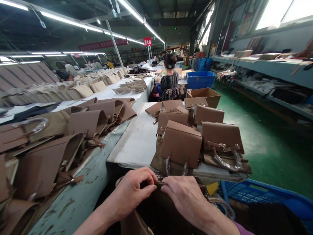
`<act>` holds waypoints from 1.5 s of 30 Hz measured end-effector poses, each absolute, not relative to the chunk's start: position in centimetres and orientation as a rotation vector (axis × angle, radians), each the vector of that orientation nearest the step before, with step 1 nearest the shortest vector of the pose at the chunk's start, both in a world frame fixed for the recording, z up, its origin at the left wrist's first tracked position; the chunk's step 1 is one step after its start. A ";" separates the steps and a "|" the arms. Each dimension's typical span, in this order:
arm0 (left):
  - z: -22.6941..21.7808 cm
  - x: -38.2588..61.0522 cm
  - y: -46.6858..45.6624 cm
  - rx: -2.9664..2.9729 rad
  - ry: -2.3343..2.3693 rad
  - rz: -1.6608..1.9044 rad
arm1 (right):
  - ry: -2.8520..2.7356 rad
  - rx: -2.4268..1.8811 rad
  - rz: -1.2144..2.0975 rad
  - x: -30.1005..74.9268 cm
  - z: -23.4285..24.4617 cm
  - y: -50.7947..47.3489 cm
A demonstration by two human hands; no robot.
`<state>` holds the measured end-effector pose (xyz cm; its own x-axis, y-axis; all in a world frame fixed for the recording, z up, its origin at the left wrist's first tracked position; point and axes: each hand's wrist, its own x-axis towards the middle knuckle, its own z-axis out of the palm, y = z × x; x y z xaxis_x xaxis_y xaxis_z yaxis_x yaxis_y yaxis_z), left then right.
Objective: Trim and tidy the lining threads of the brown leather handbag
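At the lower middle, a brown handbag (132,224) lies low before me, its dark inside facing up. My left hand (130,186) pinches the bag's upper edge between thumb and fingers. Close beside it, my right hand (184,193) grips the same edge, thumb on the near side. The two hands' fingertips almost meet there. Much of the bag is hidden by my hands and forearms. Just beyond, another brown handbag (181,145) with plastic-wrapped handles hangs its flap toward me on the white table (132,148).
More brown handbags (222,134) crowd the table's right side, and others (46,163) line the bench at left. A blue plastic crate (269,192) stands at lower right. Farther off are a cardboard box (206,95), a blue bin (200,79) and a seated person (169,78) in stripes.
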<state>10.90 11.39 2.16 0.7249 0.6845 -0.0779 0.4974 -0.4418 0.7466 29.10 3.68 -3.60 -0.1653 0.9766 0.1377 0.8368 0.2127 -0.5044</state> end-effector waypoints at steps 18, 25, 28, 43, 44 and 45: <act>2.3 11.9 11.0 2.127 1.015 0.303 | -2.031 -1.671 0.580 29.2 -3.4 4.1; 2.0 12.2 10.6 2.221 1.111 0.245 | -1.972 -1.550 0.945 31.4 -2.0 4.9; 1.8 11.9 10.7 2.221 1.117 0.242 | -1.884 -1.390 1.176 32.3 -0.8 5.6; 2.0 10.0 10.7 2.113 0.985 0.381 | -2.181 -1.767 0.604 29.6 -1.3 4.6; 1.9 10.0 10.7 2.105 0.963 0.388 | -2.183 -1.802 0.588 29.9 -1.3 4.5; 1.9 10.0 10.7 2.100 0.940 0.387 | -2.182 -1.832 0.571 30.0 -1.5 4.4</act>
<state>10.00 10.65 1.95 0.6790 0.7331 -0.0391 0.4931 -0.4160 0.7640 30.01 4.38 -1.48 -0.1886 0.9796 -0.0689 0.8877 0.1401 -0.4385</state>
